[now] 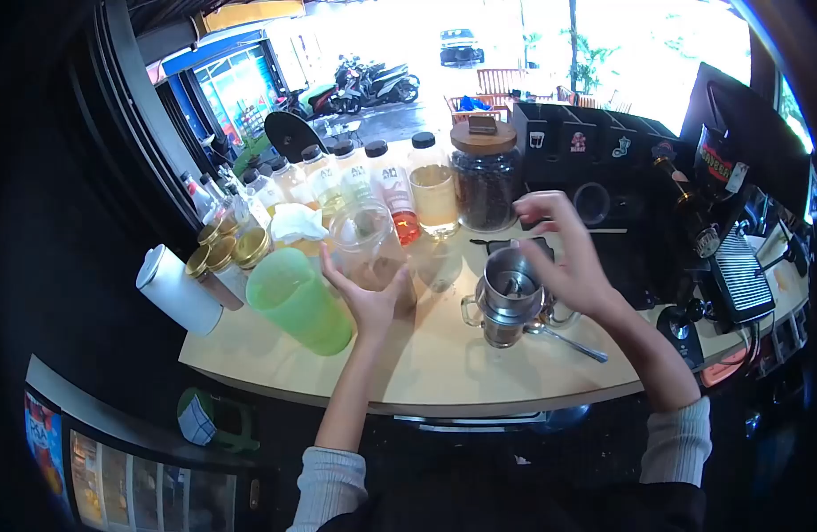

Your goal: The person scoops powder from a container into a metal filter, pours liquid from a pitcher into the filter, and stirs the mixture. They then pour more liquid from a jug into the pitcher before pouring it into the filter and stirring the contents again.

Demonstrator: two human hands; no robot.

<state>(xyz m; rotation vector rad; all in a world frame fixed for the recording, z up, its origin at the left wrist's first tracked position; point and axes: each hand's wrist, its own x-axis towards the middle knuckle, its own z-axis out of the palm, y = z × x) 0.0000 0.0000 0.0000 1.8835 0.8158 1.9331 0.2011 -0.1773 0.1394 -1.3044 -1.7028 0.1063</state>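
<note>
My left hand (373, 306) is around the lower part of a clear plastic cup (360, 226), thumb on one side and fingers on the other. Just left of it leans a translucent green pitcher (298, 301). A metal drip coffee filter (512, 284) sits on top of a glass mug (502, 332) with a handle; something dark lies inside the filter. Over the filter's right side hovers my right hand (568, 257), fingers curled but apart, with nothing visible between them. A metal spoon (568, 342) rests on the counter beside the mug.
Several capped bottles (337, 182) and gold-lidded jars (251, 246) line the left and back. Behind the filter stands a wooden-lidded jar of dark beans (487, 182). A black organizer (595, 146) and a drip tray (738, 275) are to the right. The counter's front edge (444, 406) curves nearby.
</note>
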